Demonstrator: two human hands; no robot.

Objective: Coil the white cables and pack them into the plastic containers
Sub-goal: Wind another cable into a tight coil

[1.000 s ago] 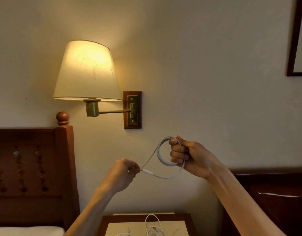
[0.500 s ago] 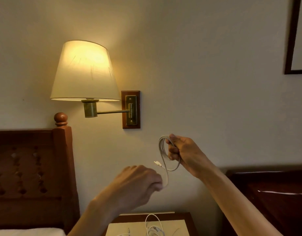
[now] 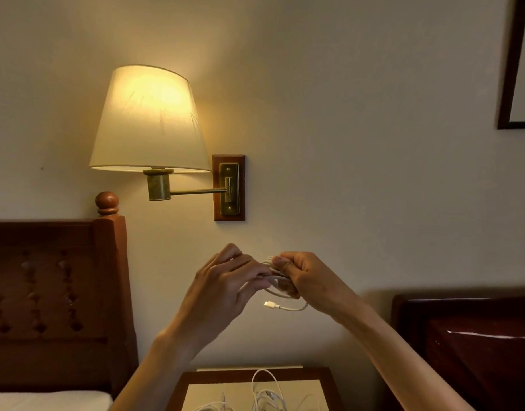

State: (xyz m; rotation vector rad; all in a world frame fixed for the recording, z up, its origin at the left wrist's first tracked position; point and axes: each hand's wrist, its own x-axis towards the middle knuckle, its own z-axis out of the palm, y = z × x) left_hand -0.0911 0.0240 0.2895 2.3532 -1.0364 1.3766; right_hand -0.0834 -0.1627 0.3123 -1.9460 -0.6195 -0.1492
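Note:
A coiled white cable [image 3: 280, 284] is held up in front of the wall, between both hands. My right hand [image 3: 307, 280] grips the coil, fingers curled round it. My left hand [image 3: 225, 287] pinches the coil from the left side. One plug end [image 3: 268, 304] sticks out loose below the hands. More white cables [image 3: 264, 393] lie in a loose tangle on the nightstand [image 3: 323, 378] at the bottom edge. No plastic container is in view.
A lit wall lamp [image 3: 148, 120] hangs above the hands on a brass arm. A dark wooden headboard [image 3: 56, 292] and white bedding stand at the left. Dark glossy furniture [image 3: 474, 336] is at the right, a picture frame [image 3: 510, 84] at the top right.
My left hand has risen and closed in on the coil in my right hand. The cable's tail, stretched between the hands before, is now gathered, with the plug hanging below.

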